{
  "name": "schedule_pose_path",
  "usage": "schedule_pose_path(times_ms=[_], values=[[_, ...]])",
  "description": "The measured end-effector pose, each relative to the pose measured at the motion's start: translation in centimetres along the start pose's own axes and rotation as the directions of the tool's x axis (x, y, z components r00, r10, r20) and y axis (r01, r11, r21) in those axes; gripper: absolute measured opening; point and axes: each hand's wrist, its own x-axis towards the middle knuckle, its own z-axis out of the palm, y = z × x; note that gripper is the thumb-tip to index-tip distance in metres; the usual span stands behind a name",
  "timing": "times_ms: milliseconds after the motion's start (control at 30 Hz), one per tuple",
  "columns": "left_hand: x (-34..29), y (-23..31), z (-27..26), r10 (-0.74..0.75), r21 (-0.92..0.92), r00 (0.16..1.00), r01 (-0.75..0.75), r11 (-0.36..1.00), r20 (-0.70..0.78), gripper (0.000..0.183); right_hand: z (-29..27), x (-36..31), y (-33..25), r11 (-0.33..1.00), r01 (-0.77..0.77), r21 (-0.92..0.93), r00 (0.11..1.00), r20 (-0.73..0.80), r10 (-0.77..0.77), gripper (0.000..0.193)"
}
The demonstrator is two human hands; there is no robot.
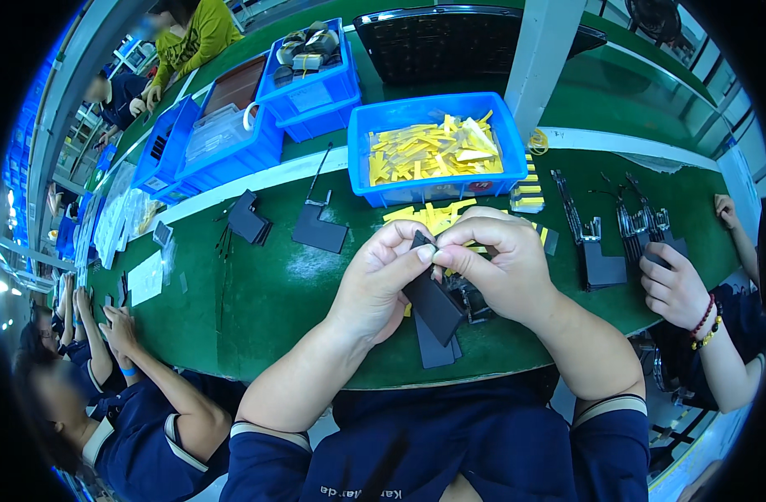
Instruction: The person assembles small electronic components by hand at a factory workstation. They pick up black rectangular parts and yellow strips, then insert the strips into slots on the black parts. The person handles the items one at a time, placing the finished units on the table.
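The left hand point(379, 272) is clamped along the side of a black part point(437, 308), held tilted above the green desk point(257, 335) in front of the person. This grip likely steadies the part and leaves its upper end accessible. The right hand point(504, 259) has thumb and forefinger pinched together at that end; what lies between them cannot be determined. The blue bin point(437, 192) of yellow strips point(425, 149) stands just beyond the hands, presumably for easy reach. Flat black pieces point(435, 350) below are partly covered by the part; their full outline is hidden.
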Motion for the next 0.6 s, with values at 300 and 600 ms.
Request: schedule_pose_path(times_ms=[300, 600], values=[[0.3, 0.5, -0.8, 0.42, 0.226, 0.902, -0.389, 0.893, -0.104, 0.019, -0.6, 0.5, -0.5, 0.995, -0.093, 0.028, 0.993, 0.077, 0.091, 0.017], [0.3, 0.2, -0.5, 0.377, 0.473, 0.926, -0.319, 0.821, -0.031, 0.02, -2.3, 0.9, -1.5, 0.962, -0.108, -0.251, 0.972, 0.176, 0.155, 0.013]])
